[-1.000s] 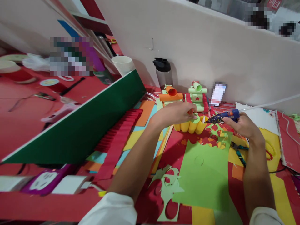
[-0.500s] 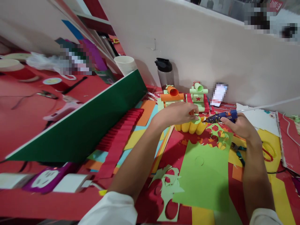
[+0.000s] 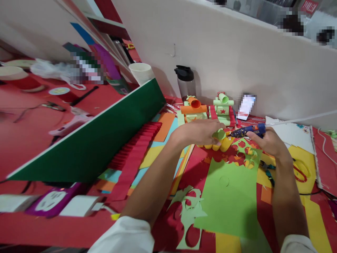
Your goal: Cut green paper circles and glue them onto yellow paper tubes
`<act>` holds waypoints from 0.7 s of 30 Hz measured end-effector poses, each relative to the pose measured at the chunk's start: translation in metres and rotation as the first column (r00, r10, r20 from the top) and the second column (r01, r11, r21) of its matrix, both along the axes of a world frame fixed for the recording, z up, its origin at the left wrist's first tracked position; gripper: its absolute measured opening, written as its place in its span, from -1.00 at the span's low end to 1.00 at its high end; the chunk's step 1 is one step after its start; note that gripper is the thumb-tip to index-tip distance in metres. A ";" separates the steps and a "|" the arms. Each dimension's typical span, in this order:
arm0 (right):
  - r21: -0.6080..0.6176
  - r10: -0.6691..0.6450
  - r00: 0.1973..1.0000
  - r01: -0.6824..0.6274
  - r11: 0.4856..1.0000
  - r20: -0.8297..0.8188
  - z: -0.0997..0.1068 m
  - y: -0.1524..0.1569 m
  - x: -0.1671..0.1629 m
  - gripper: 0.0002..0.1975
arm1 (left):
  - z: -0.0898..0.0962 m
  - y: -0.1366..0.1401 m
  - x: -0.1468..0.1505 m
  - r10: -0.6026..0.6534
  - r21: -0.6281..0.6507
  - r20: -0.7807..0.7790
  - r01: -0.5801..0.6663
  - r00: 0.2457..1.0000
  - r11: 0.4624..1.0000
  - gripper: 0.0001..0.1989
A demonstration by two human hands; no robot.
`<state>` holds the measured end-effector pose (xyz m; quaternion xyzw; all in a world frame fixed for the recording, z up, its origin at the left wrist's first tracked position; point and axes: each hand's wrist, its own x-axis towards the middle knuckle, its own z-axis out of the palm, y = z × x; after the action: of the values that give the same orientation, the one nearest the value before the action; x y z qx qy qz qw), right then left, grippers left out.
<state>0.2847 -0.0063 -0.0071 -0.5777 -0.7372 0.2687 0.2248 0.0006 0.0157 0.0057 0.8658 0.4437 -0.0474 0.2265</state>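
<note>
Between the fingers of my left hand (image 3: 201,131) is a small green paper disc (image 3: 219,134), tilted toward the glue gun. My right hand (image 3: 271,142) grips a dark blue glue gun (image 3: 244,131), its nozzle pointing left, close beside the disc. A long clear glue stick (image 3: 297,119) juts out of its back end. Under the left fingers lie yellow rolled paper tubes (image 3: 219,144) in a row, partly hidden by the hand. A green sheet (image 3: 233,196) and a cut-out green scrap (image 3: 243,149) lie nearer to me.
Behind my hands stand an orange paper model (image 3: 194,109), a green-and-red paper model (image 3: 223,109), a bottle (image 3: 185,82) and a phone (image 3: 246,106). A green board (image 3: 105,140) leans at the left. Pliers (image 3: 268,174) lie near my right forearm.
My left hand has turned the green disc so that more of its face shows, and its fingers have dropped slightly over the yellow tubes. The glue gun has barely shifted.
</note>
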 end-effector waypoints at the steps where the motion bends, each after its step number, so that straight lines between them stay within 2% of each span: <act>1: -0.004 -0.005 1.000 0.005 1.000 0.000 0.000 0.000 0.000 -0.57 | -0.001 0.000 0.001 -0.001 0.002 -0.002 0.001 1.000 1.000 -0.36; 5: -0.015 -0.004 1.000 0.004 1.000 0.008 -0.001 0.001 0.002 -0.55 | -0.004 0.001 0.003 -0.018 0.022 -0.008 0.018 1.000 1.000 -0.27; 16: 0.034 0.046 0.997 -0.048 0.998 0.055 0.002 -0.001 0.006 -0.54 | -0.006 0.000 0.004 -0.009 0.053 -0.048 0.011 0.999 0.999 -0.32; 21: 0.005 0.020 0.997 -0.021 1.000 0.069 0.002 0.000 0.009 -0.54 | -0.007 0.000 0.004 0.002 0.056 -0.053 0.001 0.999 0.998 -0.35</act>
<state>0.2938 -0.0067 -0.0048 -0.5785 -0.7511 0.2489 0.1981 0.0051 0.0157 -0.0014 0.8701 0.4511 -0.0576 0.1902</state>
